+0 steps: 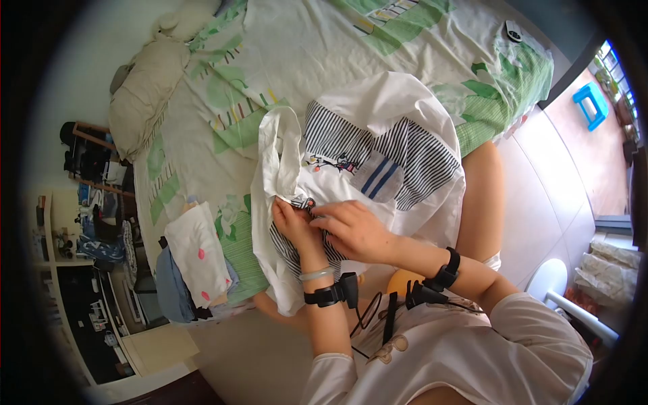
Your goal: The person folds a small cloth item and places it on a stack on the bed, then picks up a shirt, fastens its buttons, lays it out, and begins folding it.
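A white garment [412, 88] with dark striped panels, a small printed figure and a blue-striped patch lies across the lap and the bed's edge. My left hand [295, 223] is closed on the garment near its middle left, fingers pinching the cloth beside a small dark and orange detail. Just to the right, my right hand [349, 228] reaches over with bent fingers, its fingertips at the same spot by the left wrist. Whether those fingertips grip the cloth cannot be made out.
The bed has a green and white sheet [290, 47]. Folded clothes [197, 253] lie at its left edge, a pillow [148, 88] at upper left, a remote [514, 31] at upper right. A blue stool [590, 106] stands far right, a white fan [550, 280] lower right.
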The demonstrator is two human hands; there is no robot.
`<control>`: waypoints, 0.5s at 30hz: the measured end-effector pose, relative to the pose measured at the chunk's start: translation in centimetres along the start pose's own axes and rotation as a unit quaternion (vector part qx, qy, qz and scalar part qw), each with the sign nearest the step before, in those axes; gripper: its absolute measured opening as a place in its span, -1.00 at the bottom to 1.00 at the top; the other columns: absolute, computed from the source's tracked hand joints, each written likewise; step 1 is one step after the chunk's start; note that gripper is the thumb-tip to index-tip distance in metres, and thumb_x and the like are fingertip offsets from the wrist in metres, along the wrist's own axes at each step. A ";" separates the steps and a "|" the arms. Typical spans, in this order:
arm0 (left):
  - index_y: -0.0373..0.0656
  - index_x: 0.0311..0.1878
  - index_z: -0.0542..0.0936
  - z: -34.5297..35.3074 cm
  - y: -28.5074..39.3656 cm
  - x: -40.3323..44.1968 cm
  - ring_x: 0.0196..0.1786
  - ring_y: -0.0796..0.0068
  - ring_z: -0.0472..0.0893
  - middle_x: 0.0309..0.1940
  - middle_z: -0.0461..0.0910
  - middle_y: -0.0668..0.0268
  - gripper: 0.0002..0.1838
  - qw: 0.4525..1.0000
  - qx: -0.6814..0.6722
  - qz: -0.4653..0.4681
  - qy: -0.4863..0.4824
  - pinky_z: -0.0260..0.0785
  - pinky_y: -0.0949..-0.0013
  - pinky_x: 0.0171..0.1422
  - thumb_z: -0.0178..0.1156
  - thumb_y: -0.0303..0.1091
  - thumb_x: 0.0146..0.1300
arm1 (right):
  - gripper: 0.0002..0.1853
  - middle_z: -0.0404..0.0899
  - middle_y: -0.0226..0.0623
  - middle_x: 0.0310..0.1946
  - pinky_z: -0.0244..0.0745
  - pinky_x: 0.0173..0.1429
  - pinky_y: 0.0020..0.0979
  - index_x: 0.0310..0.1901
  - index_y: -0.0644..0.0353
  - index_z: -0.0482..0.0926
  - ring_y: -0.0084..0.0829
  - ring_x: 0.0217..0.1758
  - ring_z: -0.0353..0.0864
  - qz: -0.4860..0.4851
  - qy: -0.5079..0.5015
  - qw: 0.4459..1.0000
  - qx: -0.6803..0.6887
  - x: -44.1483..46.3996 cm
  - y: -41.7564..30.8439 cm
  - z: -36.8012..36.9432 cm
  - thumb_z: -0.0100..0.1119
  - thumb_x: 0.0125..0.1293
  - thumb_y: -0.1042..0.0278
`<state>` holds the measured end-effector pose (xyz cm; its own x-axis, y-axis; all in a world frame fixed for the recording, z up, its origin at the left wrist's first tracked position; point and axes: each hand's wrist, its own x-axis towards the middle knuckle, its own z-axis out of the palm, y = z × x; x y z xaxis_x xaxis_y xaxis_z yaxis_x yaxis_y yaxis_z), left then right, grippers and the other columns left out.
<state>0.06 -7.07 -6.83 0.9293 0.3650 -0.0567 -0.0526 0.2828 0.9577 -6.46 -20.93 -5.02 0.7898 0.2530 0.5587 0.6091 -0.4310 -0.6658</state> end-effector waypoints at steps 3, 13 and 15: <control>-0.25 -0.13 0.42 0.5 -0.3 0.5 -0.29 0.53 0.50 -0.27 0.52 0.29 -0.76 0.996 -0.081 0.027 -0.015 0.37 0.45 -0.35 -0.09 -0.24 0.45 | -0.58 0.40 -0.26 0.15 0.23 0.24 -0.20 0.05 0.14 0.45 -0.24 0.24 0.35 0.023 -0.027 0.997 -0.071 0.0 1.1 -1.3 0.20 0.12 0.29; -0.27 -0.11 0.45 0.8 3.4 1.0 -0.37 0.56 0.52 -0.29 0.55 0.28 -0.73 0.989 -0.136 0.044 -0.024 0.34 0.48 -0.55 -0.03 -0.22 0.42 | -0.54 0.37 -0.34 0.23 0.12 0.35 -0.18 0.15 0.05 0.44 -0.23 0.35 0.23 0.054 -0.050 0.974 -0.216 -1.1 3.0 -2.7 0.01 0.29 0.02; -0.28 -0.11 0.44 0.6 4.1 1.1 -0.39 0.55 0.52 -0.28 0.55 0.28 -0.73 0.989 -0.113 0.083 -0.052 0.33 0.46 -0.59 -0.04 -0.23 0.42 | -0.53 0.36 -0.33 0.24 0.12 0.35 -0.16 0.17 0.04 0.42 -0.25 0.35 0.23 0.086 -0.044 0.956 -0.276 -0.8 3.1 -4.0 0.03 0.28 0.05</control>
<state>1.11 -6.03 -2.78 0.9330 0.3330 0.1362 -0.2768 0.4226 0.8630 -5.49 -25.93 -5.58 0.8928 0.1978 0.4046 0.3573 -0.8579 -0.3692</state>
